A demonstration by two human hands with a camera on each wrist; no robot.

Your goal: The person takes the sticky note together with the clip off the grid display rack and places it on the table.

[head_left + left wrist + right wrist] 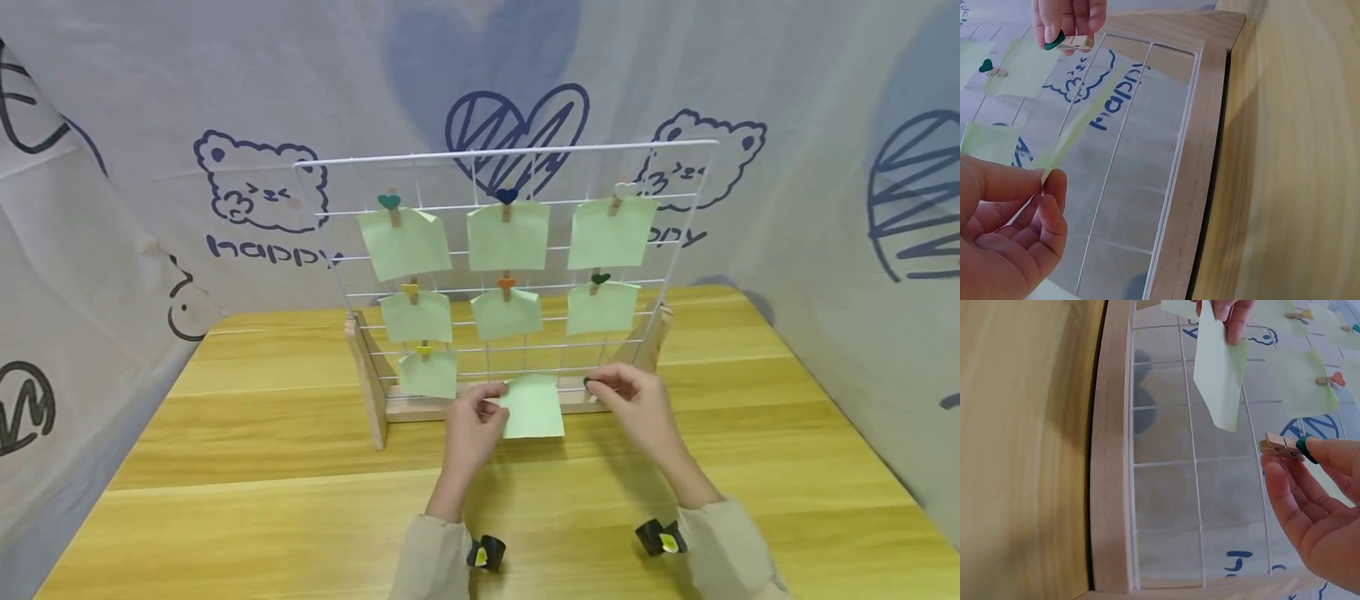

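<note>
My left hand [474, 425] pinches a pale green sticky note [534, 407] by its left edge, in front of the lower part of a white wire grid [525, 343]. In the left wrist view the note is seen nearly edge-on between thumb and fingers. To the right, my right hand [637, 408] holds a small wooden clothespin [1280, 445] with a dark green heart on its end, gripped between thumb and fingers. The clothespin is apart from the note. Several green notes, such as the top middle note [508, 237], hang on the grid from heart-topped clothespins.
The grid stands in a wooden base [420, 408] with upright side supports, on a wood-grain table [262, 517]. Behind it hangs a pale cloth [150, 108] printed with bears and hearts. Black wrist cameras [487, 552] sit at both cuffs.
</note>
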